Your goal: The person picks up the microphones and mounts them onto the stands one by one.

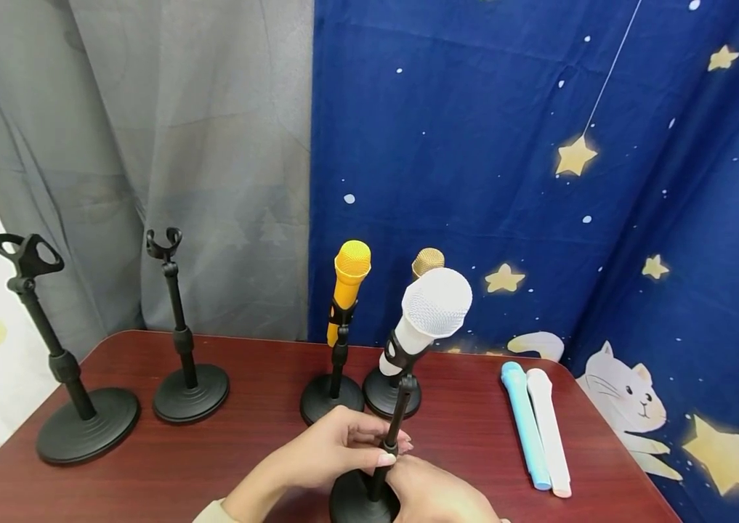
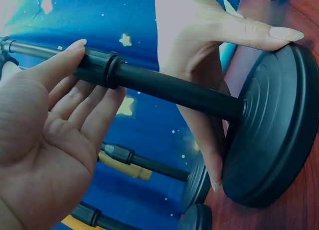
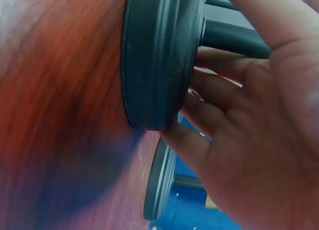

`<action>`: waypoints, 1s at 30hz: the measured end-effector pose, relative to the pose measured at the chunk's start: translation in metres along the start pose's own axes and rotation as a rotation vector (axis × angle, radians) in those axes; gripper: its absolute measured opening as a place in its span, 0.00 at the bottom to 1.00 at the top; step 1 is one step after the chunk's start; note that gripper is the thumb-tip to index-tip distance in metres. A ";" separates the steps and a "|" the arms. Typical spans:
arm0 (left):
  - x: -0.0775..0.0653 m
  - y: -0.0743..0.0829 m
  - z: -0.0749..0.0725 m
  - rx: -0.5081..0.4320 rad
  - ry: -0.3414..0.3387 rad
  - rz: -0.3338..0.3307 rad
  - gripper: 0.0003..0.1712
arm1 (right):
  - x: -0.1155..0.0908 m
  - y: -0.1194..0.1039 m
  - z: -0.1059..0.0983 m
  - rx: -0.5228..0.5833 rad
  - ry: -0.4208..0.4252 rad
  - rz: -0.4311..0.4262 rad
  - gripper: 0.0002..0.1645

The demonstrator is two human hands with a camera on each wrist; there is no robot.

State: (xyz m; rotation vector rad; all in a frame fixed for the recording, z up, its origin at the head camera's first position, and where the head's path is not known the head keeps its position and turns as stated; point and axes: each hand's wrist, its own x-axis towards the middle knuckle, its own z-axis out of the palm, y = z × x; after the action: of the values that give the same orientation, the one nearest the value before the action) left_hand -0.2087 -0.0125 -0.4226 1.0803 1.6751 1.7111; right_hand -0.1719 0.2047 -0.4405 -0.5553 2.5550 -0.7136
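Note:
A black microphone stand point(image 1: 359, 503) with a round base stands at the table's near edge. Clipped at its top is a white microphone point(image 1: 437, 303), tilted with its mesh head up to the right. My left hand point(image 1: 317, 452) holds the stand's pole at the collar point(image 2: 97, 67), thumb on one side and fingers on the other. Down at the round base, my right hand point(image 1: 437, 492) spans the disc. Its thumb lies on the rim in the left wrist view, and its fingertips touch the opposite side in the right wrist view point(image 3: 187, 133).
Behind stand a yellow microphone point(image 1: 352, 265) and a gold microphone point(image 1: 428, 260), each on a black stand. Two bare stands, one at far left point(image 1: 88, 425) and another beside it point(image 1: 191, 392), hold no microphone. A blue microphone point(image 1: 526, 425) and a white one point(image 1: 548, 432) lie at right.

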 end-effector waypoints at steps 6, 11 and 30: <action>0.000 0.001 -0.001 0.025 0.015 -0.001 0.17 | 0.002 0.001 0.000 -0.008 0.006 -0.010 0.41; 0.001 0.000 0.000 0.038 0.017 0.004 0.17 | 0.002 0.003 0.000 0.010 0.017 -0.064 0.44; 0.000 0.001 0.004 0.092 0.092 0.017 0.18 | 0.002 0.002 0.003 0.065 0.018 -0.068 0.39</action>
State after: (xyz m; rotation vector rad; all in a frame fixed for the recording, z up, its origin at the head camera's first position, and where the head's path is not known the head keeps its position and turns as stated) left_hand -0.2052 -0.0099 -0.4217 1.0749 1.8226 1.7322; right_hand -0.1730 0.2042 -0.4443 -0.6200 2.5295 -0.8255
